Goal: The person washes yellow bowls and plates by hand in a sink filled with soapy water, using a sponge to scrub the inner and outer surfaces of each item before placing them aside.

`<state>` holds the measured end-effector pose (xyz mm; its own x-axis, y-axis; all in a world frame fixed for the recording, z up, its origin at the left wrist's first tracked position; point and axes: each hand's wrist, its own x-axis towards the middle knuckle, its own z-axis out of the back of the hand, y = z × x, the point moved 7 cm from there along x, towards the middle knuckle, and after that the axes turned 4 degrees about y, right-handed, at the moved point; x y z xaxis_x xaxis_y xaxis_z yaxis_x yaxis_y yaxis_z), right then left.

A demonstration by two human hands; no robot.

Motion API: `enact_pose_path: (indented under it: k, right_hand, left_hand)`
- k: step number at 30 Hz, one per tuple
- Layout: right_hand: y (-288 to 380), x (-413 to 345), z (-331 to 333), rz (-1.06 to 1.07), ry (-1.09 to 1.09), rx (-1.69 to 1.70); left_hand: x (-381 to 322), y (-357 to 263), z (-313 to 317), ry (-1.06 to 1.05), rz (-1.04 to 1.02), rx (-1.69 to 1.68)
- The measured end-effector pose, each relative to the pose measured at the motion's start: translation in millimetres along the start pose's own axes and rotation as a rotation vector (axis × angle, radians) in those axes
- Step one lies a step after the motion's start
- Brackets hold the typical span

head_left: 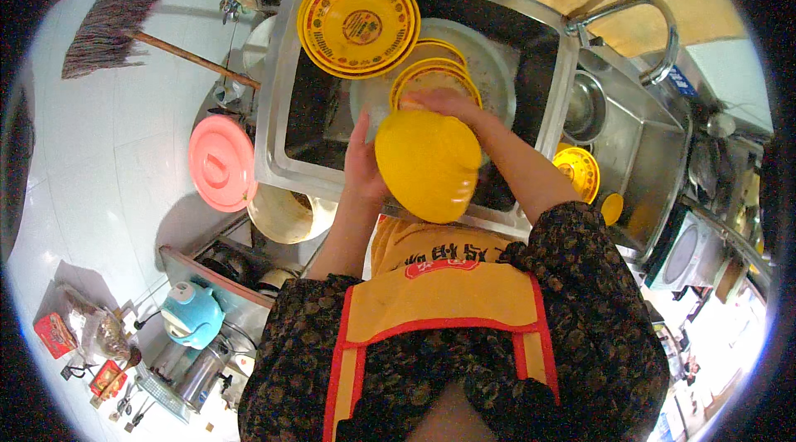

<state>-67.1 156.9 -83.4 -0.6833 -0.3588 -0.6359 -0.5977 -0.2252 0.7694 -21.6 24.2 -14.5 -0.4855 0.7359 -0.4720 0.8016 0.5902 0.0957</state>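
My left hand (365, 159) is at the left edge of a yellow bowl or plate (429, 165), whose plain, slightly blurred underside faces the camera. Behind its upper edge is my right hand (438, 103); its fingers are partly hidden, and contact with the rim is unclear. Just beyond, yellow patterned dishes (435, 69) rest in a large round basin (497, 75) inside the metal sink (298, 171). A stack of yellow plates with red patterned rims (359, 25) stands at the sink's upper left corner.
A curved faucet (668, 25) reaches over the right-hand sink (659, 162), which holds a metal pot (584, 106) and yellow dishes (578, 171). At left are a pink lid (221, 162), a whitish bucket (283, 215) and a mop (118, 22). A blue appliance (193, 314) sits lower left.
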Motion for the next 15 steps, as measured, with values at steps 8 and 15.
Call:
enact_pose_path:
  k: [8,15]
  right_hand:
    - [-101.6,55.4,23.9,-0.246,-0.333,-0.689]
    - [-151.4,56.0,30.6,0.246,-0.344,-0.507]
  left_hand:
    - [-28.6,3.5,69.6,-0.218,-0.175,0.124]
    - [-23.0,-19.0,65.7,-0.199,-0.236,0.153]
